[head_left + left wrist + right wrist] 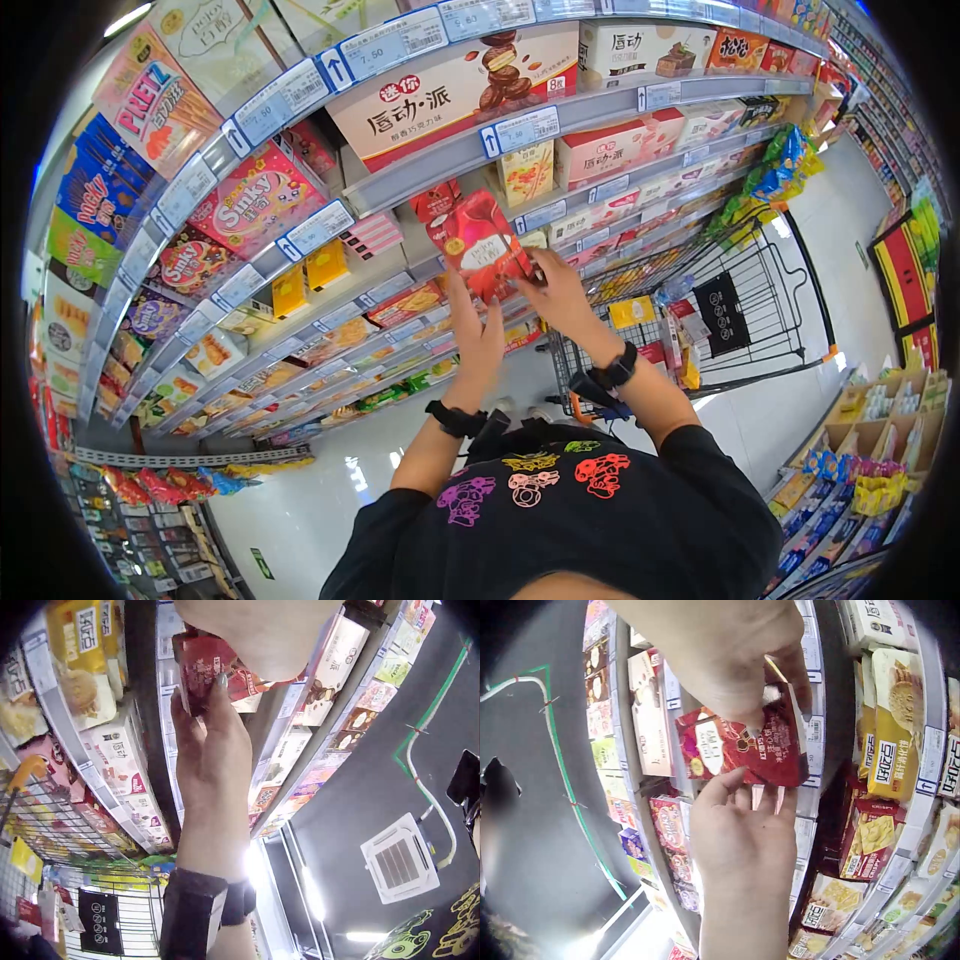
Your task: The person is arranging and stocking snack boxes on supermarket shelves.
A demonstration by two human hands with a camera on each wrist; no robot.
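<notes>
A red biscuit box (484,222) with a white oval label is held by both hands in front of the shelves. My left hand (474,335) grips its lower left part; in the right wrist view, that hand's thumb lies on the printed face and its fingers pass under the edge. With thumb and fingers, my right hand (562,298) pinches the lower right side. Part of the printed face of the box (761,742) is covered by the right hand in the right wrist view. Just behind it, another red box (434,203) stands on the shelf.
Shelves with price tags (525,130) and snack boxes curve around the front and left. A shopping cart (780,320) holding several packages stands at the right, close to my right arm. Low display bins (860,440) are at the lower right.
</notes>
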